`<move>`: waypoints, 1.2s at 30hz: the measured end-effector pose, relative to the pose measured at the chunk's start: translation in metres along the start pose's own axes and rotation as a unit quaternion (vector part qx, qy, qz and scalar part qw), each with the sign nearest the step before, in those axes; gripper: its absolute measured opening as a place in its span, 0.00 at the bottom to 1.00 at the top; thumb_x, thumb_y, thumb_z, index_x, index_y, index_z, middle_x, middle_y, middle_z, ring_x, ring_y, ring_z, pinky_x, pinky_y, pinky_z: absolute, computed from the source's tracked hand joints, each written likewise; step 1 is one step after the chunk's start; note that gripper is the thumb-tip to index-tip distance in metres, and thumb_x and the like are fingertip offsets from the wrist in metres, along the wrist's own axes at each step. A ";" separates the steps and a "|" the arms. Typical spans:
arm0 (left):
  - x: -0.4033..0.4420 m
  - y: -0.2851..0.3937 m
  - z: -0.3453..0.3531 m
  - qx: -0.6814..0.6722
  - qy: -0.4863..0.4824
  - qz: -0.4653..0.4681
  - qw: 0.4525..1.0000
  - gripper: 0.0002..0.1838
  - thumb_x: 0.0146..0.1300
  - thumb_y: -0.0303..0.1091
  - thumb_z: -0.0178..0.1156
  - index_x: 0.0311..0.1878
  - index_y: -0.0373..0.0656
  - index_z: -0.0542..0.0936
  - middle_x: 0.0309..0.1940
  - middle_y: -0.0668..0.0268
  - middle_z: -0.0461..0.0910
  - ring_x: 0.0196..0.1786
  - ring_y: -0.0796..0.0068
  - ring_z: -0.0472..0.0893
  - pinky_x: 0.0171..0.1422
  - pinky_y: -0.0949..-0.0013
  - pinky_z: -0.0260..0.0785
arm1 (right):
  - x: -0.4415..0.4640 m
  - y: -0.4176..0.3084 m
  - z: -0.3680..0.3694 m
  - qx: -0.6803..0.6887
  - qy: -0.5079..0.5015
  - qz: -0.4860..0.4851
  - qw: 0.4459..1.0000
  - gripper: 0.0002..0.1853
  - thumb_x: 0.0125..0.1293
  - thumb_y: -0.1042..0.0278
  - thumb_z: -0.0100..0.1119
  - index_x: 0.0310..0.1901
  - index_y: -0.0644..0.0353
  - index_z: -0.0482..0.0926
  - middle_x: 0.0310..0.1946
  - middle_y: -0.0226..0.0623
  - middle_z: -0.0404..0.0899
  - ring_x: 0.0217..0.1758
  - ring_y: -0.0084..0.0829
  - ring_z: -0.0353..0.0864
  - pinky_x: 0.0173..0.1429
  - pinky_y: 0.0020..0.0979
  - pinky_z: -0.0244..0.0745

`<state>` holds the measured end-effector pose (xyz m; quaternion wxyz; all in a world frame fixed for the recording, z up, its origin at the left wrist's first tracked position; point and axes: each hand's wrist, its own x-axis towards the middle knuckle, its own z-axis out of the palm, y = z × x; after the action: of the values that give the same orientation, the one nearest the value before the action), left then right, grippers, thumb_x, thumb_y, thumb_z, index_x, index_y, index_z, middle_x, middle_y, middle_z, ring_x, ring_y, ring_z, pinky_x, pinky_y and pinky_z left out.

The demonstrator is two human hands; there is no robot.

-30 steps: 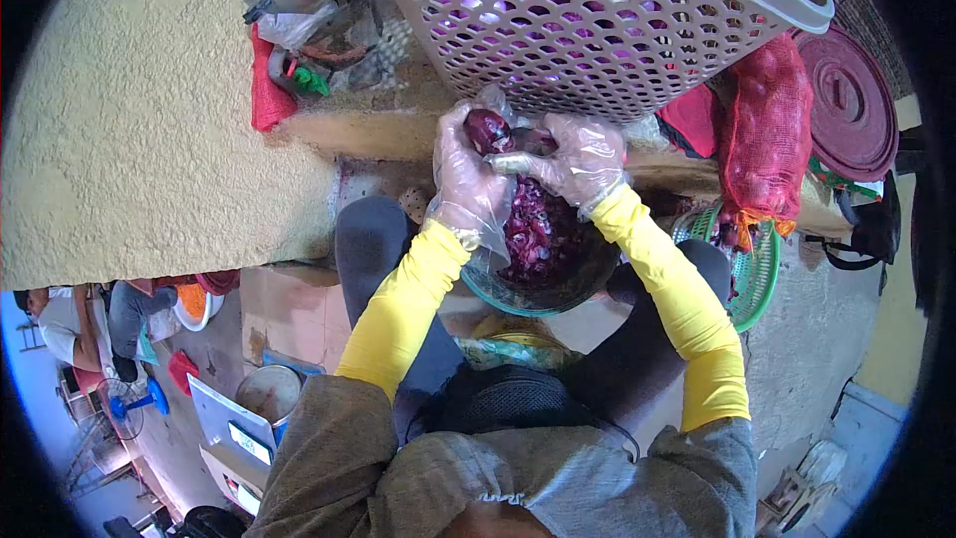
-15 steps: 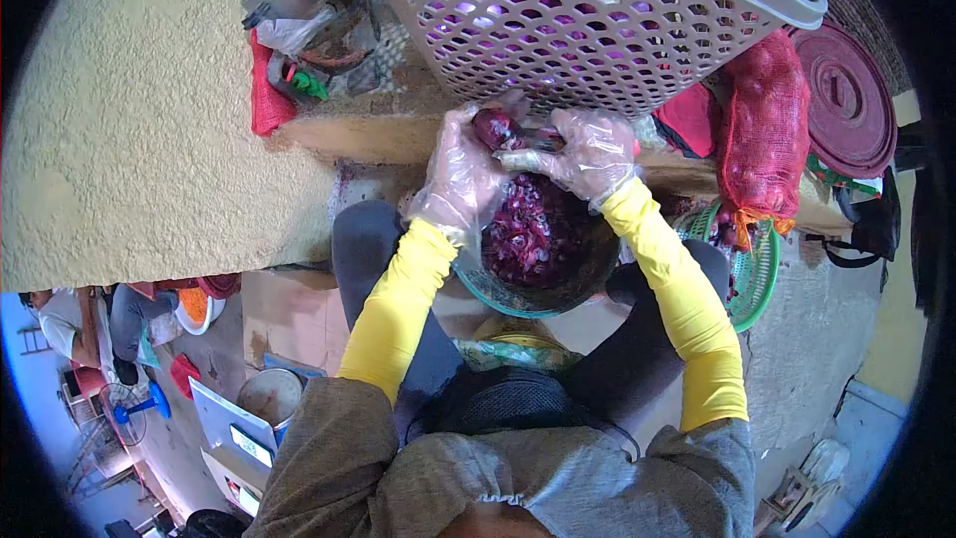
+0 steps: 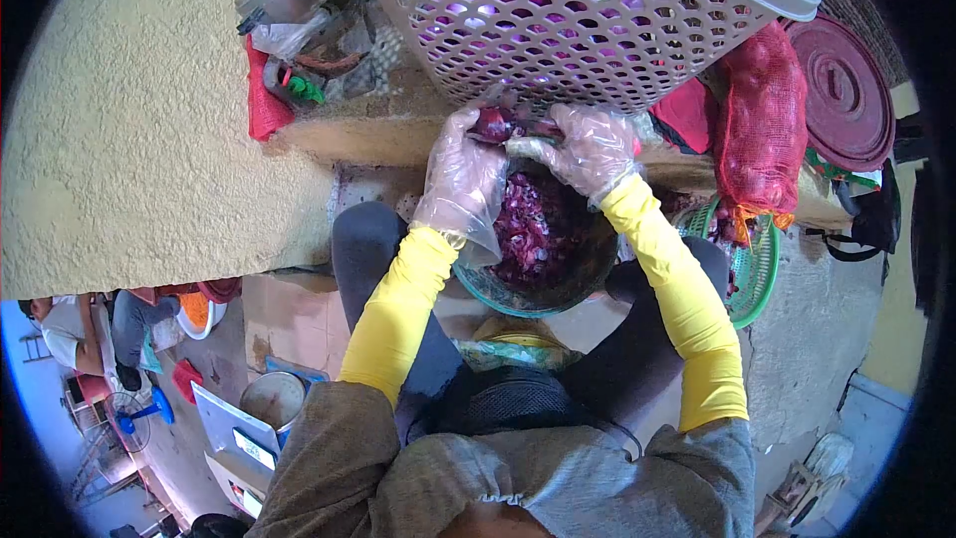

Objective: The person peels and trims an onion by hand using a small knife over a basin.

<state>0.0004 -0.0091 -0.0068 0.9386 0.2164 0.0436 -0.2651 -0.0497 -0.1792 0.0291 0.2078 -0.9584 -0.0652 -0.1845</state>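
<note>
My left hand (image 3: 460,179), in a clear plastic glove, is closed around a red onion (image 3: 493,126). Facing it, my gloved right hand (image 3: 594,147) grips a small knife (image 3: 541,128), its blade side against the onion and a bit of pink handle showing past the palm. Most of the knife is covered by the fingers. Below both hands sits a round dark basin (image 3: 480,295) between my legs, holding a heap of purple-red onion skins and scraps (image 3: 533,234).
A large perforated basket (image 3: 597,70) with purple onions stands just beyond my hands. At the right are a red mesh sack (image 3: 762,130), a maroon lid (image 3: 844,90) and a green basket (image 3: 762,279). A textured wall (image 3: 149,120) rises at left; another person (image 3: 75,334) sits behind it.
The onion has turned slightly in my left hand, and that hand has tilted a little. My right hand stays close against it with the knife.
</note>
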 end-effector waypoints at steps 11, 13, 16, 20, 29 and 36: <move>0.000 -0.011 -0.006 -0.065 -0.022 0.006 0.998 0.25 0.64 0.35 0.52 0.63 0.32 0.72 0.55 0.52 0.78 0.57 0.58 0.78 0.66 0.56 0.70 | 0.000 -0.005 -0.003 -0.004 0.024 0.018 1.000 0.31 0.51 0.27 0.65 0.33 0.53 0.84 0.24 0.41 0.82 0.28 0.44 0.84 0.33 0.43 0.76; 0.001 -0.013 -0.010 -0.117 -0.002 -0.027 0.993 0.24 0.64 0.36 0.52 0.61 0.32 0.72 0.54 0.52 0.78 0.57 0.57 0.78 0.63 0.54 0.72 | -0.001 -0.005 -0.003 -0.014 0.007 0.027 1.000 0.31 0.52 0.27 0.63 0.36 0.51 0.86 0.26 0.40 0.84 0.30 0.43 0.85 0.35 0.44 0.77; 0.002 -0.013 -0.014 -0.145 -0.015 -0.043 0.988 0.23 0.64 0.35 0.52 0.59 0.33 0.72 0.54 0.51 0.78 0.56 0.56 0.78 0.62 0.53 0.73 | -0.002 -0.002 0.003 -0.010 0.032 0.011 0.999 0.30 0.51 0.27 0.64 0.34 0.51 0.86 0.26 0.39 0.84 0.28 0.42 0.85 0.33 0.42 0.77; 0.000 -0.012 -0.011 -0.164 -0.010 -0.054 0.985 0.23 0.64 0.35 0.51 0.59 0.32 0.72 0.54 0.51 0.78 0.56 0.56 0.78 0.62 0.53 0.73 | -0.002 0.001 0.006 -0.007 0.054 -0.004 0.998 0.29 0.51 0.28 0.65 0.33 0.51 0.85 0.26 0.38 0.84 0.27 0.41 0.84 0.31 0.41 0.76; -0.005 -0.013 -0.012 -0.207 -0.044 -0.046 0.976 0.22 0.62 0.34 0.54 0.55 0.30 0.73 0.54 0.49 0.78 0.57 0.54 0.78 0.67 0.54 0.71 | -0.001 -0.001 0.003 -0.011 0.046 0.016 0.999 0.32 0.50 0.25 0.63 0.31 0.52 0.85 0.24 0.37 0.83 0.27 0.41 0.84 0.31 0.41 0.76; -0.004 -0.015 0.008 -0.114 -0.029 -0.072 0.990 0.28 0.69 0.43 0.56 0.63 0.31 0.68 0.61 0.46 0.72 0.64 0.49 0.72 0.74 0.44 0.61 | 0.003 0.006 -0.004 -0.047 0.038 0.014 0.998 0.34 0.50 0.24 0.62 0.23 0.54 0.80 0.21 0.40 0.81 0.25 0.43 0.83 0.31 0.43 0.75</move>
<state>-0.0111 -0.0217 -0.0045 0.9363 0.0967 0.0618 -0.3319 -0.0475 -0.1864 0.0315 0.1676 -0.9601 -0.0353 -0.2211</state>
